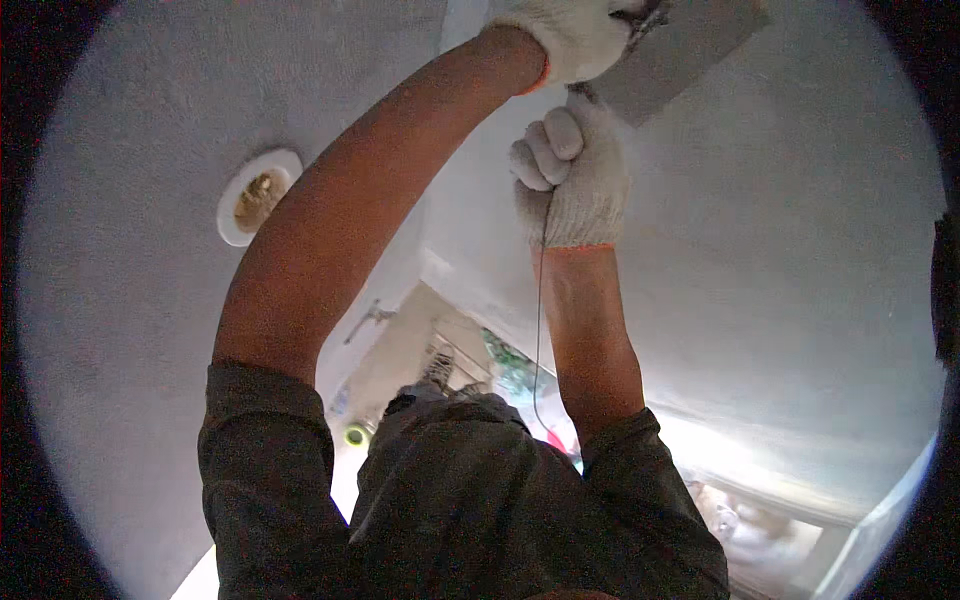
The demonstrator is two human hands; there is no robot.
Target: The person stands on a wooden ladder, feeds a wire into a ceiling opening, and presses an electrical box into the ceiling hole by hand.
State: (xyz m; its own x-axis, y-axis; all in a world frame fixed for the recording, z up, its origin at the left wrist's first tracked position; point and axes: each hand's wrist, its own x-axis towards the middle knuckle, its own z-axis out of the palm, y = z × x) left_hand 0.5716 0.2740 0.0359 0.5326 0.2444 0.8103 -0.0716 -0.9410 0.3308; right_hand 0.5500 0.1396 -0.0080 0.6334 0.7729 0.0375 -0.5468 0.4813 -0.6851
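By the patch (690,65), cord (540,300) handling seemingly underway: right hand (575,175) closed, apparently on cord; left (580,40), grip unclear; next wants steadiness.

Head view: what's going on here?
A person in white knit gloves has both arms raised. The left hand is beside a dark object at the top edge; whether it grips it is unclear. The right hand, just below, is curled shut, apparently on a thin wire that runs downward. A grey rectangular patch shows nearby.
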